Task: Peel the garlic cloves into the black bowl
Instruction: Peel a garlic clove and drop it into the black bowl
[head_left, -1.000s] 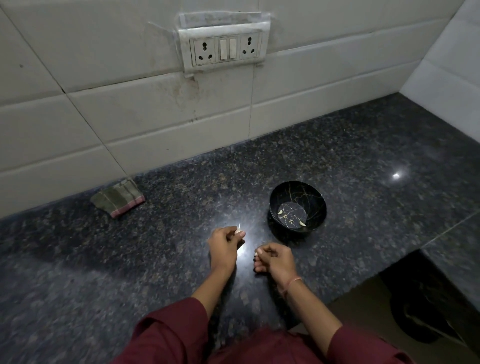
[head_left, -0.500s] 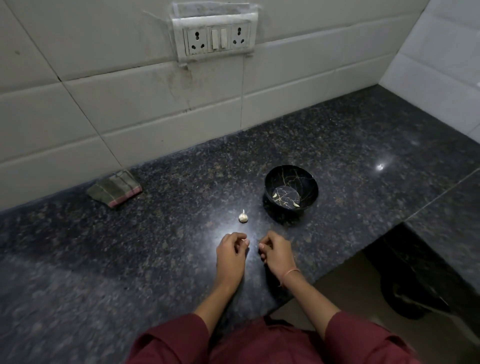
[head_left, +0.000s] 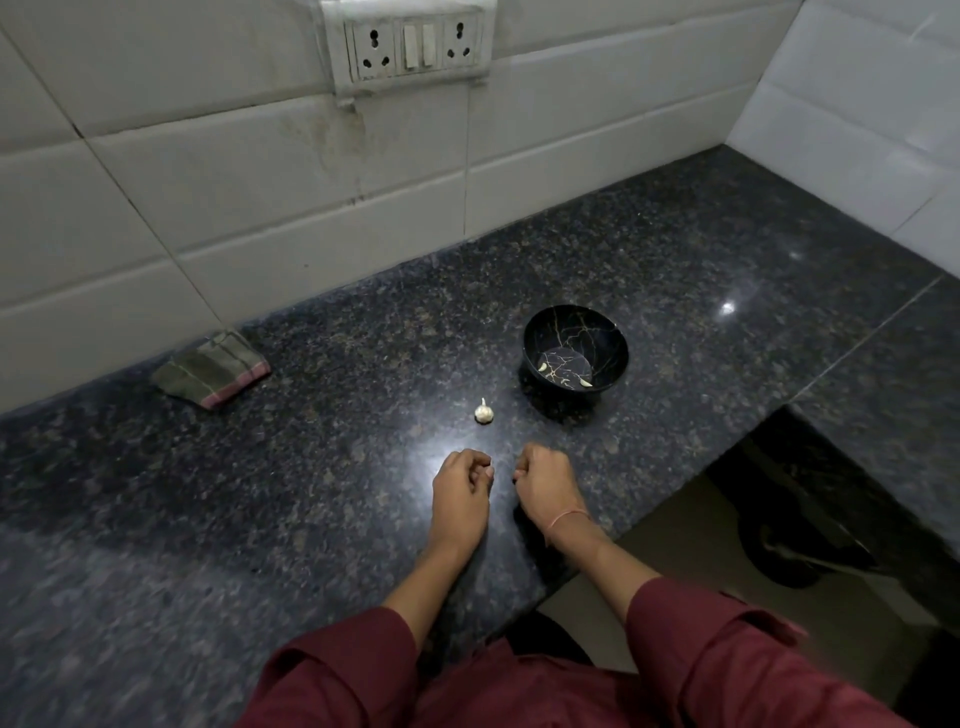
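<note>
A folded cloth (head_left: 210, 371) lies at the far left of the worktop (head_left: 311, 467), against the tiled wall and well apart from the work.

The garlic bulb (head_left: 483, 412) stands on the worktop with its stem tip up, just beyond the left hand and not touching it. The left hand (head_left: 460, 493) rests on the worktop, its fingers curled in against the thumb. Whether they pinch a clove or a scrap of skin cannot be told. The right hand (head_left: 545, 486) lies just beside it, not touching it, and is curled the same way. What it holds, if anything, cannot be told either.

The black bowl (head_left: 575, 348) stands beyond the right hand, near the bulb. A few pale pieces (head_left: 543, 367), probably peeled cloves, lie on its bottom.

Handling (judgement):
- **Bulb:** It is light and firm, with a dry, brittle skin that slips over the cloves. It is best held round its body while the other thumb levers a clove away at the root end.
- **Clove:** It is small and stiff, and it turns slippery once bare. The person should pinch it at its ends and start the skin at the blunt end.
</note>
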